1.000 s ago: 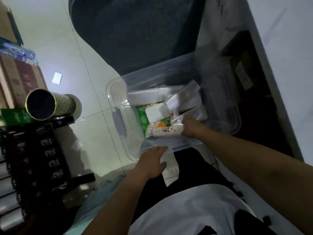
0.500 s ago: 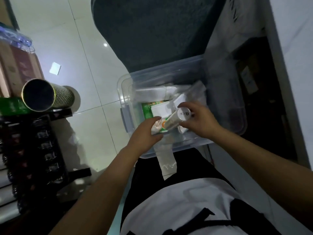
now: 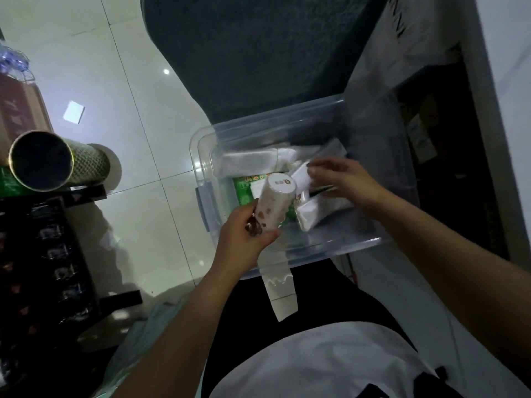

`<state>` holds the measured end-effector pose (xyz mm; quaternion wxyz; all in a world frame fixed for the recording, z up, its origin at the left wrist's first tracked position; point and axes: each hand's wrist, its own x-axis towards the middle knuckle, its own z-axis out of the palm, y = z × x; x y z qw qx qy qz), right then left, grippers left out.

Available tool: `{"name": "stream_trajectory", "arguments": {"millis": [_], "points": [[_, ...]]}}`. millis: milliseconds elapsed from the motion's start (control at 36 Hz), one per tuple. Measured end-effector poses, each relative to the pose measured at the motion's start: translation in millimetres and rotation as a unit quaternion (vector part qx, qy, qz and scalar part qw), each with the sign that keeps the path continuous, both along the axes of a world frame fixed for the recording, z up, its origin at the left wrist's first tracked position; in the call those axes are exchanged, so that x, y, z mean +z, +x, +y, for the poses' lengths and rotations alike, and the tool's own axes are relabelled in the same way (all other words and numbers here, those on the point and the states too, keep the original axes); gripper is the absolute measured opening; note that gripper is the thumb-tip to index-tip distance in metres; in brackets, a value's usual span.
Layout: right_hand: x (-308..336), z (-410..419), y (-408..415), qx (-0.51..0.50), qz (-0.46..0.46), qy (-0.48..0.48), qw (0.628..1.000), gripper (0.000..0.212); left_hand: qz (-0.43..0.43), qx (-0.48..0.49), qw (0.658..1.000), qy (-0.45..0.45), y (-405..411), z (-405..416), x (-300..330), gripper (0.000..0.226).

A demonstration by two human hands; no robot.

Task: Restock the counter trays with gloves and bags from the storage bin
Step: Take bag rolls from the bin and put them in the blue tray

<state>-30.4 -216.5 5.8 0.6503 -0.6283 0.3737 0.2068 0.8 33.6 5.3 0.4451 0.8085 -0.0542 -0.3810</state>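
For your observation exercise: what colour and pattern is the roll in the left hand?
White with brown spots, on the roll gripped by the left hand; head view.

No legible text or labels

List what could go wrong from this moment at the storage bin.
1. The left hand grips only the lower end of the printed roll, along with a dangling clear bag strip; either might slip.
2. The right hand reaches among loose white packets in the clear bin; it may knock them about.
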Motion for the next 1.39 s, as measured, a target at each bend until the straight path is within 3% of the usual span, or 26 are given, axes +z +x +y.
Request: {"name": "stream_trajectory", "arguments": {"millis": [83, 139, 194, 333, 472, 583, 667, 778, 861, 1000, 1083, 1222, 1389], "points": [[-60.0, -8.2, 18.7, 0.073, 0.091, -0.213, 0.970, 0.033, 0.027, 0.078, 0.997, -0.002, -7.1, 4.4, -8.0, 0.062], [-87.4, -9.7, 31.2, 0.170, 0.130, -0.289, 0.933, 0.042, 0.044, 0.115, 0.992, -0.005, -13.0, 5.7, -10.9, 0.066], [-109.2, -7.9, 44.9, 0.233, 0.154, -0.307, 0.910, 0.058, 0.053, 0.139, 0.989, -0.007, -19.8, 6.8, -12.6, 0.065], [-157.3, 2.2, 75.3, 0.273, 0.219, -0.323, 0.879, 0.085, 0.071, 0.171, 0.983, -0.001, -35.2, 9.8, -24.5, 0.065], [-185.5, 11.4, 84.9, 0.335, 0.253, -0.360, 0.833, 0.084, 0.045, 0.188, 0.981, 0.024, -36.2, 11.5, -37.8, 0.068], [-190.3, 12.9, 87.1, 0.342, 0.260, -0.366, 0.825, 0.085, 0.037, 0.207, 0.977, 0.024, -33.7, 8.5, -38.8, 0.066], [-179.5, 9.1, 83.7, 0.302, 0.246, -0.358, 0.849, 0.089, 0.040, 0.213, 0.976, 0.018, -33.6, 6.8, -31.3, 0.063], [-137.4, 18.0, 59.3, 0.280, 0.187, -0.403, 0.851, 0.065, 0.038, 0.208, 0.977, 0.013, -32.9, 3.8, -9.3, 0.060], [-98.7, 26.9, 27.6, 0.240, 0.088, -0.395, 0.882, 0.054, 0.035, 0.205, 0.978, 0.017, -31.7, 1.9, 12.7, 0.059], [-33.6, 33.9, -26.5, 0.092, -0.091, -0.277, 0.952, 0.056, 0.029, 0.189, 0.982, 0.011, -27.1, 1.4, 46.6, 0.062], [3.2, 34.7, -47.2, 0.018, -0.153, -0.226, 0.962, 0.052, 0.018, 0.166, 0.986, -0.002, -21.3, 1.4, 64.9, 0.068], [59.6, 29.6, -69.0, -0.120, -0.175, -0.125, 0.969, 0.049, -0.005, 0.127, 0.991, -0.032, -6.6, 5.0, 88.4, 0.062], [125.5, 40.0, -114.8, -0.284, -0.210, -0.130, 0.927, 0.048, 0.025, 0.036, 0.994, -0.103, 11.5, 8.6, 108.4, 0.058]]}}
